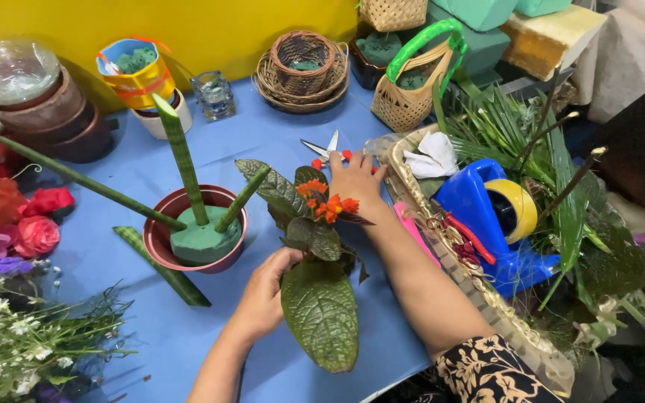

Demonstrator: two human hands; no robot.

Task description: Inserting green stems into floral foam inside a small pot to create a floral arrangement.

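Leafy sprig (321,298) | left hand (263,298) grips stem, palm down | right hand (354,179) reaches flat onto scissors (324,149)

One view only, from the camera on the person's head. I see it looking steeply down and forward onto a blue table (263,149), close in. Both forearms enter from the bottom edge; the left hand (263,295) sits low centre, the right hand (356,179) mid-frame. A yellow wall (210,26) closes the top of the frame, so the lens faces it. The table's right edge runs diagonally toward lower right. No second view, so no shared area.
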